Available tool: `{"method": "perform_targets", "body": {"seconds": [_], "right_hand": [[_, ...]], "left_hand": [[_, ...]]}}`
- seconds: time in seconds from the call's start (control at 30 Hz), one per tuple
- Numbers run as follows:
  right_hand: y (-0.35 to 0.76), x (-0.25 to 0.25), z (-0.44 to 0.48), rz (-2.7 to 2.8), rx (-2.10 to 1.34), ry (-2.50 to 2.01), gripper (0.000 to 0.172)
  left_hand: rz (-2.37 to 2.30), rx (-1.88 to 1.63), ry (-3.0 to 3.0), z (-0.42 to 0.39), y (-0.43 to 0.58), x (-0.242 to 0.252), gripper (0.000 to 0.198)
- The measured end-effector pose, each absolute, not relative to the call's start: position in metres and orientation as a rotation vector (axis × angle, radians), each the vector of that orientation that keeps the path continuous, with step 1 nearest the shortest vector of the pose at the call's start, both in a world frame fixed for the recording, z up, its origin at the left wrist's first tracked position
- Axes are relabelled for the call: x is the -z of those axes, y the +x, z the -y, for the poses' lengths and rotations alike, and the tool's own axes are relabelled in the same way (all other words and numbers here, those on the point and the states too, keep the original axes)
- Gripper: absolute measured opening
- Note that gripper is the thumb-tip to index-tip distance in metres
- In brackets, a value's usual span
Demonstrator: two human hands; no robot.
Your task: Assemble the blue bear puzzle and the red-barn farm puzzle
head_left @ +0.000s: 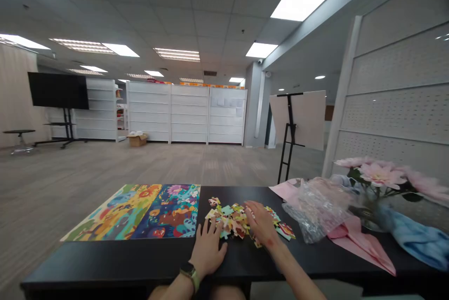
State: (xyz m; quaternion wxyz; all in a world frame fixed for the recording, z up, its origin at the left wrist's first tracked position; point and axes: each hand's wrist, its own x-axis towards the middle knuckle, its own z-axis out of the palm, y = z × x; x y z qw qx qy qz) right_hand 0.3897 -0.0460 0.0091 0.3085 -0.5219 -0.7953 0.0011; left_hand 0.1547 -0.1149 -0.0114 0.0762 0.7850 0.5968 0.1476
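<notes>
A heap of loose jigsaw puzzle pieces [231, 221] lies on the black table [140, 260] in front of me. My left hand [208, 248] rests at the heap's near left edge, palm down with the fingers spread, and wears a watch with a green strap at the wrist. My right hand [259, 223] lies over the right part of the heap. Its fingers curl down among the pieces, and whether they grip one is hidden. Left of the heap, two colourful animal pictures, one yellow [115, 213] and one dark blue [170, 213], lie flat side by side.
Crumpled clear plastic [312, 213] and pink paper [365, 244] lie at the table's right. Behind them stand pink flowers [380, 174] in a glass vase, with a blue cloth [417, 234] beside it. An easel [289, 141] stands on the floor beyond the table.
</notes>
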Motion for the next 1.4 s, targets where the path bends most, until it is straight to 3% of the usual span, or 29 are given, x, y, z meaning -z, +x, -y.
{"method": "perform_targets", "body": {"seconds": [0.2,0.27,0.4,0.47,0.77,0.9,1.13,1.23,1.4], "right_hand": [[0.445,0.01,0.065,2.088,-0.079,-1.918,0.076],[0.436,0.015,0.069,2.161,-0.093,-1.812,0.07],[0.408,0.011,0.073,2.186,-0.086,-1.581,0.04],[0.402,0.007,0.075,2.158,-0.076,-1.567,0.037],[0.404,0.013,0.076,2.24,-0.151,-1.667,0.072],[0.391,0.019,0.077,2.318,-0.176,-1.63,0.08],[0.384,0.017,0.069,2.174,-0.109,-1.599,0.046],[0.388,0.016,0.056,2.065,-0.097,-1.612,0.044],[0.381,0.018,0.034,2.047,-0.171,-1.528,0.043]], "left_hand": [[-1.448,-0.438,2.559,0.114,0.15,0.01,0.06],[-1.464,-0.428,2.571,0.113,0.15,0.013,0.062],[-1.547,-0.392,2.563,0.11,0.152,0.017,0.064],[-1.556,-0.4,2.574,0.111,0.152,0.017,0.062],[-1.563,-0.587,2.547,0.123,0.145,0.015,0.052],[-1.564,-0.628,2.502,0.127,0.147,0.021,0.048],[-1.503,-0.661,2.504,0.135,0.146,0.016,0.056],[-1.457,-0.677,2.517,0.13,0.146,0.012,0.063],[-1.277,-0.652,2.586,0.116,0.166,0.007,0.044]]}}
